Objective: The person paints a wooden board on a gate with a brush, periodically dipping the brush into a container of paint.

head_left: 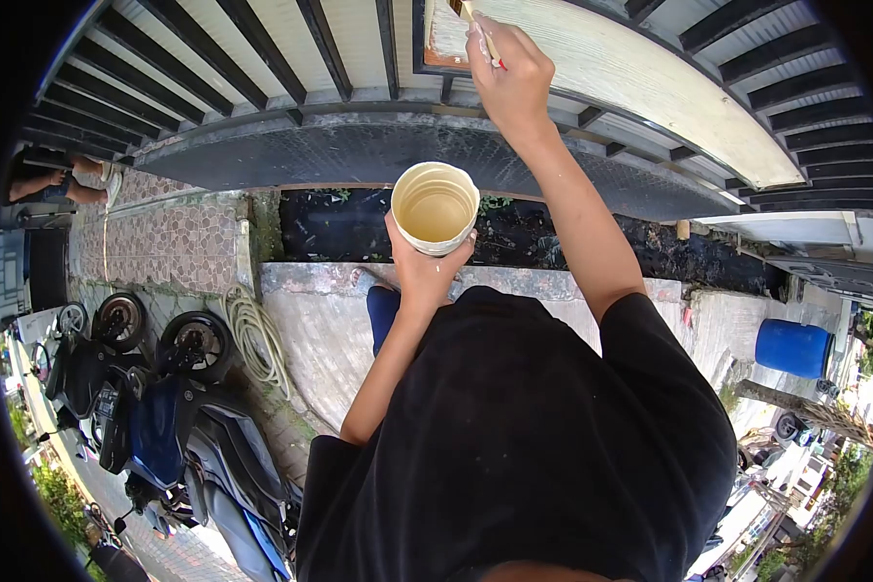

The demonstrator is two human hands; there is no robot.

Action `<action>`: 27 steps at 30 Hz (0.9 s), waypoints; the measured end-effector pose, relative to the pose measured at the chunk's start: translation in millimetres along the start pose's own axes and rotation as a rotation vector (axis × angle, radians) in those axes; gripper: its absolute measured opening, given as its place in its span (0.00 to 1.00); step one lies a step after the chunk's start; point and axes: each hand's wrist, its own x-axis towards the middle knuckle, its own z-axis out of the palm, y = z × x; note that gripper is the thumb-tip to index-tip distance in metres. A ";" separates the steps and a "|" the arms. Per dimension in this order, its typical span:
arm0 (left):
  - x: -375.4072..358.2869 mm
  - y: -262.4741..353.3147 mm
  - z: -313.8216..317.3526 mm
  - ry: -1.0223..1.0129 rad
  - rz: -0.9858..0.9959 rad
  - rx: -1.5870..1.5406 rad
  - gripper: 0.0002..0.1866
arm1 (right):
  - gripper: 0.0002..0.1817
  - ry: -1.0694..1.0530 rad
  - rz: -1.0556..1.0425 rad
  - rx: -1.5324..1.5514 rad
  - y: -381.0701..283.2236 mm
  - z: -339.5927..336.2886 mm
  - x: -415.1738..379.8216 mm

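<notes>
My left hand [425, 269] is wrapped round a cream paint cup [435, 202] from below, its mouth facing up with pale paint inside. Raised at the top, my right hand [514, 78] grips the handle of a paintbrush [487, 37], fingers flecked with white paint. The brush's bristles lie at the upper left end of a wooden board [640, 82], which has whitish, streaky paint over most of its face and a bare brownish patch [444, 50] near its corner. A dark metal frame borders the board.
Dark railing bars [320, 48] run along both sides of the board. Below lies a dark drainage ditch [359, 228]. Parked motorcycles [165, 417] and a coiled hose [254, 339] are at left; a blue barrel [793, 347] is at right. Another person's legs [82, 184] show at far left.
</notes>
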 end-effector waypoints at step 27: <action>-1.6 1.4 2.0 0.015 -0.001 -0.021 0.44 | 0.10 0.034 -0.025 0.018 2.0 -1.5 9.0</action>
